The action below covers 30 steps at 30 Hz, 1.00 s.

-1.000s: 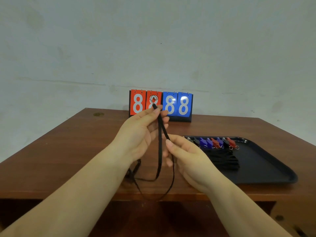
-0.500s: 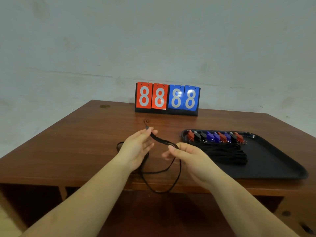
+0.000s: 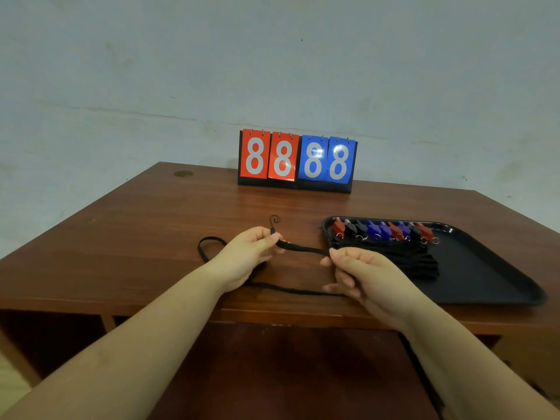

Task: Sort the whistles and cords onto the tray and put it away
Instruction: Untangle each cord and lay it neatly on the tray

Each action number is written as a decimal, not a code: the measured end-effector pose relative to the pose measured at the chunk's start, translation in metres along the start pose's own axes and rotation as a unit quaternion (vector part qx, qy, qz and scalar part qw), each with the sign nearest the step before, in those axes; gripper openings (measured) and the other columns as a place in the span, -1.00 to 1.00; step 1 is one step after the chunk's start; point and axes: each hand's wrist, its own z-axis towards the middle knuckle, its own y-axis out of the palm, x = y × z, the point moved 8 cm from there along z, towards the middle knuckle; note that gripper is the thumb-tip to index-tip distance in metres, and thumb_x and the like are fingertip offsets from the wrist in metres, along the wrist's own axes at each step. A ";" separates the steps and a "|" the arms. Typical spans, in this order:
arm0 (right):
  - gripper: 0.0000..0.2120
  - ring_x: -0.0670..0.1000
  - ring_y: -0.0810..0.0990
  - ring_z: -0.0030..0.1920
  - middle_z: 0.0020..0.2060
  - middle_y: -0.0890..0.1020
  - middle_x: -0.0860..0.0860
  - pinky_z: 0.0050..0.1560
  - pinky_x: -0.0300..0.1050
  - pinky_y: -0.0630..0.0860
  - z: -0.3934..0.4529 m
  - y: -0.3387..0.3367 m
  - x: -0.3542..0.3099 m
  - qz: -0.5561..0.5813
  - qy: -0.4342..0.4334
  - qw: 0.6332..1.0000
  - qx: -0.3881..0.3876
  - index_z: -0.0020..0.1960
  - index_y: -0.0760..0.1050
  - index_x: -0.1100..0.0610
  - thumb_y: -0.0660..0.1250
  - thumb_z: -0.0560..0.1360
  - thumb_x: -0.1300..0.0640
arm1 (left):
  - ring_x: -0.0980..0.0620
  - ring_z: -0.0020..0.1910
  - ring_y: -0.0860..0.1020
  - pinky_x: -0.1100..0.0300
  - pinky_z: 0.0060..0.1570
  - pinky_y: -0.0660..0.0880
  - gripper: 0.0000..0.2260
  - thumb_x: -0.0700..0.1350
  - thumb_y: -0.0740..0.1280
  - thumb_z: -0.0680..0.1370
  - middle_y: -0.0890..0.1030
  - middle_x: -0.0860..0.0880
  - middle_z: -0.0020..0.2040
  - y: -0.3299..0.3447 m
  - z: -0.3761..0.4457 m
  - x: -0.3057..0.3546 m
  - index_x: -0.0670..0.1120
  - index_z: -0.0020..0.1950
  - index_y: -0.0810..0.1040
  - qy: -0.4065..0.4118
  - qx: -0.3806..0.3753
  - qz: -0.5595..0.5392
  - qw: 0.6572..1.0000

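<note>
Once lowered, cord [image 3: 303,249] taut between hands [image 3: 300,262].

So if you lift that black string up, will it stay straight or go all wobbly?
Probably wobbly. The black cord sags between the left hand and right hand, and its loose part curls on the table, so it looks floppy. It seems thin and light, and unlikely to roll.

Both hands [image 3: 247,256] pinching black cord [image 3: 303,249], tray [image 3: 491,277] beside
</note>
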 end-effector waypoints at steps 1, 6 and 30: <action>-0.78 -0.11 0.27 -0.56 -0.56 0.36 -0.04 -0.15 -0.15 0.58 -0.001 0.000 -0.001 0.028 0.000 1.000 -0.002 -0.14 0.57 0.17 0.25 0.44 0.04 | 0.01 0.12 0.58 0.06 0.31 0.38 -0.84 -0.11 0.20 0.60 0.62 -0.12 0.09 0.001 0.000 0.001 -0.14 0.04 0.53 -0.003 -0.008 0.026 1.000; -0.73 -0.17 0.20 -0.61 -0.47 0.41 -0.05 -0.57 -0.31 0.32 -0.007 -0.004 -0.008 0.170 0.013 0.985 -0.023 0.08 0.58 0.14 0.22 0.45 0.12 | 0.03 0.07 0.62 0.08 0.24 0.45 -0.87 -0.11 0.20 0.60 0.66 -0.07 0.04 -0.009 0.001 0.003 -0.10 -0.02 0.52 -0.011 -0.006 0.060 0.998; -0.51 -0.35 0.52 0.11 0.09 0.60 -0.27 0.10 -0.41 0.42 -0.067 0.019 0.031 -0.177 -0.027 0.984 0.003 0.26 0.38 -0.26 0.19 0.33 -0.27 | 0.15 -0.04 0.64 0.28 0.04 0.53 -0.87 -0.19 0.32 0.50 0.70 0.02 -0.10 0.025 -0.111 0.048 -0.04 -0.12 0.66 0.124 0.044 -0.019 0.991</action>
